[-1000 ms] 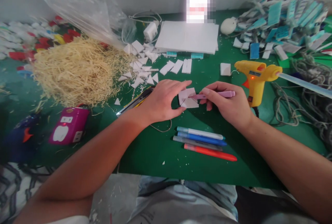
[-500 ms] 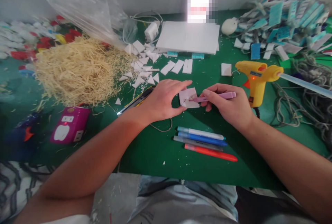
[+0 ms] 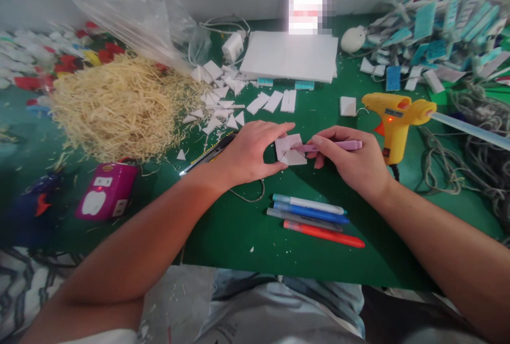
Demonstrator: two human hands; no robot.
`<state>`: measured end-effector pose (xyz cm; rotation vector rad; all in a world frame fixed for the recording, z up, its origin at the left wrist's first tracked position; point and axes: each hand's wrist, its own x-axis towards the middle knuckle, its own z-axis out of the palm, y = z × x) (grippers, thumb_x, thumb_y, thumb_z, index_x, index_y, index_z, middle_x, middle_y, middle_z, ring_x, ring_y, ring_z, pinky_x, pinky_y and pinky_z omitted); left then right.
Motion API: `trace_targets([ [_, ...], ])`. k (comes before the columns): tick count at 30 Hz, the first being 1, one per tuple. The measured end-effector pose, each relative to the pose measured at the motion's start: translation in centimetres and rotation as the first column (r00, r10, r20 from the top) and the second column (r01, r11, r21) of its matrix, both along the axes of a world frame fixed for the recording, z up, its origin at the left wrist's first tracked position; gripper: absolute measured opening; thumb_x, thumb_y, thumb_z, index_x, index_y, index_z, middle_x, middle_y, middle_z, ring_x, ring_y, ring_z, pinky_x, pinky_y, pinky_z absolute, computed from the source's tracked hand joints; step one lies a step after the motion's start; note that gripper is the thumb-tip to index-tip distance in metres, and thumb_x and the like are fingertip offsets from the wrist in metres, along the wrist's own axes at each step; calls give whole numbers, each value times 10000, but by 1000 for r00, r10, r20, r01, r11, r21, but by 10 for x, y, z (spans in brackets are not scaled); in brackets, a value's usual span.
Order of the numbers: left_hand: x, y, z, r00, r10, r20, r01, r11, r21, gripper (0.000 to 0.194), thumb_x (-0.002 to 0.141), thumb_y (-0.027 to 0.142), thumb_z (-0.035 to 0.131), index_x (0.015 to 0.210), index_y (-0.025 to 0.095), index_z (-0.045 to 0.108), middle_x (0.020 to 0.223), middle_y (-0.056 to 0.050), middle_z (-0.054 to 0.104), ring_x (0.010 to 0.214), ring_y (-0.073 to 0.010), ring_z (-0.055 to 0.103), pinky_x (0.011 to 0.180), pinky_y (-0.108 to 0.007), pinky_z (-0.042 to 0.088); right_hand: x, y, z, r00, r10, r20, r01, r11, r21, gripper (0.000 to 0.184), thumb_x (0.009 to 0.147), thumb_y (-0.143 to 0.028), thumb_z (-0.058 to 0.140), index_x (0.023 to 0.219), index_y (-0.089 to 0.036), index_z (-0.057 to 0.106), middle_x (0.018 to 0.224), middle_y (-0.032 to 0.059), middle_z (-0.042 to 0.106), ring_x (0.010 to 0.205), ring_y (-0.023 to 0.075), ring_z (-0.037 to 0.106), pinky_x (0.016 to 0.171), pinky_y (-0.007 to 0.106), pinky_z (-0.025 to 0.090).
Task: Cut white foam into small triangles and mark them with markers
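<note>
A small white foam piece (image 3: 290, 151) lies on the green table (image 3: 239, 227) in front of me. My left hand (image 3: 249, 152) pinches it between thumb and fingers and holds it down. My right hand (image 3: 353, 161) grips a pink marker (image 3: 338, 145) whose tip rests on the top of the piece. Several more markers, light blue, blue, grey and red (image 3: 314, 219), lie in a row just in front of my hands. A yellow utility knife (image 3: 207, 157) lies partly under my left wrist.
A yellow hot glue gun (image 3: 394, 121) stands to the right with its light on. A heap of straw-like shreds (image 3: 119, 105) and a plastic bag lie left. White foam offcuts (image 3: 223, 100), a foam sheet (image 3: 289, 57), a pink power strip (image 3: 105, 198) and tangled cords (image 3: 462, 158) surround the work spot.
The marker tip has shifted slightly across the foam piece. Both hands stay in nearly the same place.
</note>
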<state>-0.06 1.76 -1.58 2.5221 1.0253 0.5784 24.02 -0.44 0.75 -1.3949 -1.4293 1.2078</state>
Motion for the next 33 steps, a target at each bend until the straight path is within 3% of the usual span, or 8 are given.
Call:
trace_targets([
  [11, 0, 0, -1, 1000, -11, 20, 11, 1000, 20, 643, 934, 315, 767, 1509, 130, 547, 1370, -142, 731, 1271, -299, 676, 1119, -438, 494, 1, -1, 1, 999, 47, 17, -47, 999, -27, 329, 804, -467, 844, 649, -216, 699, 557, 8, 695, 442, 121, 583, 445, 241, 497],
  [15, 0, 0, 0, 1000, 6, -9, -6, 1000, -6, 650, 931, 338, 770, 1516, 166, 544, 1392, -135, 721, 1282, -311, 669, 1122, -459, 494, 0, 0, 2, 1000, 11, 10, -11, 1000, -13, 251, 799, -416, 836, 697, -217, 721, 592, 10, 727, 482, 130, 621, 478, 239, 525],
  [18, 0, 0, 1, 1000, 10, -11, -10, 1000, -14, 647, 935, 343, 762, 1518, 166, 543, 1381, -136, 725, 1274, -311, 669, 1120, -466, 495, 0, -1, 2, 999, 44, 10, -44, 999, -30, 267, 806, -376, 806, 627, -213, 694, 556, 9, 702, 438, 114, 579, 438, 228, 482],
  [22, 1, 0, 1, 1000, 11, -9, -11, 1000, -22, 640, 930, 325, 761, 1515, 180, 549, 1393, -133, 719, 1286, -316, 663, 1123, -475, 496, 0, -1, 2, 1000, -18, -10, 18, 1000, 0, 208, 804, -369, 823, 705, -214, 728, 583, 0, 712, 479, 119, 613, 484, 232, 513],
  [33, 0, -1, 1, 1000, 10, -17, -10, 1000, -25, 634, 935, 338, 755, 1511, 175, 550, 1403, -146, 709, 1282, -320, 658, 1114, -474, 504, -1, -1, 2, 1000, 20, 1, -20, 999, -42, 310, 790, -431, 845, 620, -226, 685, 560, 1, 690, 447, 121, 591, 458, 251, 503],
])
